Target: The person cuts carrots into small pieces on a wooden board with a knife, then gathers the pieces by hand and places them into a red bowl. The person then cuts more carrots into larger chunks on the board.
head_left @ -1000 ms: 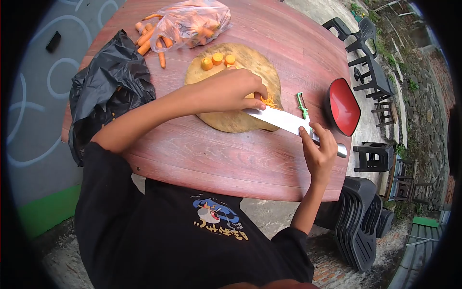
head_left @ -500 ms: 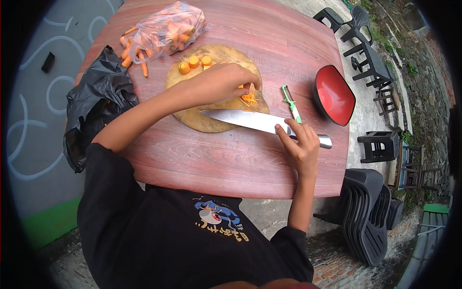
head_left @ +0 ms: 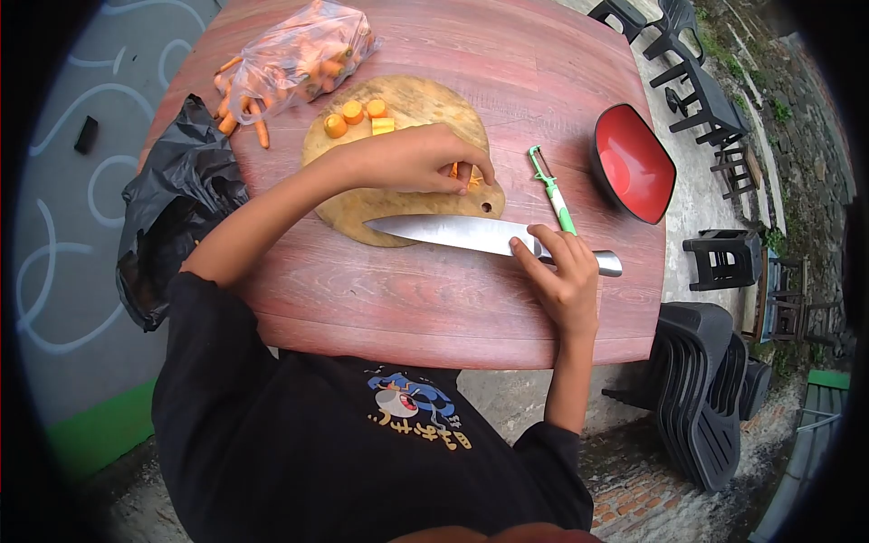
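My left hand hangs over the right part of a round wooden cutting board, its fingers curled down around thin orange carrot strips; the hand partly hides them. On the board's far left lie several carrot chunks, one of them cut square. In my right hand is a large kitchen knife, gripped where blade meets handle. Its blade lies flat along the board's near edge, tip pointing left. A green and white peeler rests just beyond my right hand.
A clear plastic bag of carrots lies at the far left of the wooden table, with a crumpled black plastic bag nearer me. To the right stands a red bowl. Stacked black chairs are past the table's right edge.
The knife has shifted slightly left and down, off most of the board. My left hand has moved a little right over the strips, its fingers still curled. The view has shifted slightly.
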{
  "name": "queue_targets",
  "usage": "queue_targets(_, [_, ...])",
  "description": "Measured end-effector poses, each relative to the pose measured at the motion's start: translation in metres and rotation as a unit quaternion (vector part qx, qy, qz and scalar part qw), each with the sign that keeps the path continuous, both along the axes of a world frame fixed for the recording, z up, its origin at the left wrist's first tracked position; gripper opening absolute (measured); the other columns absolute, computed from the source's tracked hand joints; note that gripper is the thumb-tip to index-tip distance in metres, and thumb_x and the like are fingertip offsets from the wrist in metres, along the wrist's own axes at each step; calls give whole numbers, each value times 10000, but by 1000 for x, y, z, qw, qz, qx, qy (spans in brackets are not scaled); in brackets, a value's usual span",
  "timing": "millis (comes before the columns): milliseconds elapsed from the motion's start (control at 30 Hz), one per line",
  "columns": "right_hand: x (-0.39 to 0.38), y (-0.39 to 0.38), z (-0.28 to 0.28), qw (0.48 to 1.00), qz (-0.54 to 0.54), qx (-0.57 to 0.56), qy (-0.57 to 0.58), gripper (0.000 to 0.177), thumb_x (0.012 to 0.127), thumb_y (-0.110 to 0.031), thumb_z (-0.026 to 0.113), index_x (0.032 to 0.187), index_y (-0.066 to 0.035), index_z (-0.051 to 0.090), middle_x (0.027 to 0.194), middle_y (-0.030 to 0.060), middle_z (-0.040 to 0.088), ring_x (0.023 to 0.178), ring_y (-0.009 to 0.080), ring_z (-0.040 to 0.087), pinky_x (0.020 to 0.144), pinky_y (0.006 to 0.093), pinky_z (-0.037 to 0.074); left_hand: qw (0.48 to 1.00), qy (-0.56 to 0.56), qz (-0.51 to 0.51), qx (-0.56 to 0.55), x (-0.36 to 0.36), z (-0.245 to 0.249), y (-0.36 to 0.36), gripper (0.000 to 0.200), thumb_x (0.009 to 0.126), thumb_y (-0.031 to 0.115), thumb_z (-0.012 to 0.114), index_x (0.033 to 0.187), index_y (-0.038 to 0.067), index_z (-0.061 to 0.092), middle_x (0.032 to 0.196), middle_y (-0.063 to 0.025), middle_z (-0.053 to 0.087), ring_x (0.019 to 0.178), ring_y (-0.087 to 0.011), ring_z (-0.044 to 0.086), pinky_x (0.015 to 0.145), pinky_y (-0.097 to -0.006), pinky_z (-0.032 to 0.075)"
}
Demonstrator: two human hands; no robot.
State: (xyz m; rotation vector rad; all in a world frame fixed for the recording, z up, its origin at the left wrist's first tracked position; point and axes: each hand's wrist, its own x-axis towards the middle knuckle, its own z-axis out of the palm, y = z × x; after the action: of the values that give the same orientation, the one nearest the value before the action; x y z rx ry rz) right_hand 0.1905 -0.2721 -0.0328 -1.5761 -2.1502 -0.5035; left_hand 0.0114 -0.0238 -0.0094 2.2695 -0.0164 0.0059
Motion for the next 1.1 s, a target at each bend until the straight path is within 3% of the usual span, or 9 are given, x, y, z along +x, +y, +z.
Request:
queue_targets(67, [1,0,-3,1000,1,-1,3,371,742,-64,709,1106,-134,725,1122,65,665,836,195,637,663,351,498,991,-40,78,105,2,2,1,329,889,140,739,1214,105,705,885,-76,721,788,-211,685,752,-362,537])
queue_targets(167, [0,1,-3,1000,4,-5,8,367,742,-70,712,1103,-136,727,1119,64,666,833,195,636,657,351,494,981,-52,105,157,2,4,3,310,896,129,715,1205,106,699,897,-88,719,818,-243,695,770,-383,539])
queue_targets(300, [0,3,-5,1000,8,-8,19,375,734,-79,720,1104,-138,732,1106,67,668,812,200,634,644,353,489,979,-63,117,155,2,-7,3,281,896,90,672,1175,93,704,918,-104,727,903,-283,706,773,-419,543])
queue_targets(367, [-2,1,-3,999,9,-13,29,373,735,-83,722,1104,-138,736,1102,70,668,797,203,632,642,354,488,959,-160,106,208,-7,-9,4,249,946,68,600,1174,92,696,999,-107,734,956,-305,708,805,-431,551])
queue_targets(467, [-2,3,-7,999,20,-10,47,390,719,-67,740,1103,-137,747,1090,78,668,752,209,618,625,357,483,958,-178,96,205,-33,-2,10,224,985,77,568,1177,92,684,1061,-112,722,979,-330,691,843,-437,544])
queue_targets(600, [-3,1,-6,998,2,-1,66,432,668,-8,765,1084,-125,753,1075,85,668,732,222,604,605,362,477,952,-165,176,186,-91,12,16,206,993,107,588,1180,77,670,1082,-117,709,994,-322,680,869,-434,532])
queue_targets(667, [-2,1,-6,998,-8,-3,67,422,670,-2,765,1074,-124,756,1075,88,667,738,228,609,611,366,482,952,-9,269,143,-122,23,10,307,993,149,628,1288,71,646,1043,-106,690,992,-260,665,889,-386,519])
queue_targets(900, [-2,0,-5,997,-17,-7,69,429,673,22,770,1078,-116,758,1073,103,668,759,242,626,620,372,492,944,8,283,166,-162,-4,4,384,931,89,691,1310,73,634,1041,-91,675,966,-245,649,888,-381,508])
queue_targets(1100, [-1,3,-7,997,-19,-4,70,438,665,28,781,1080,-111,756,1069,104,668,756,244,632,613,367,493,954,19,285,94,-154,-12,7,369,926,78,689,1285,73,603,1048,-116,622,1044,-297,613,934,-423,482])
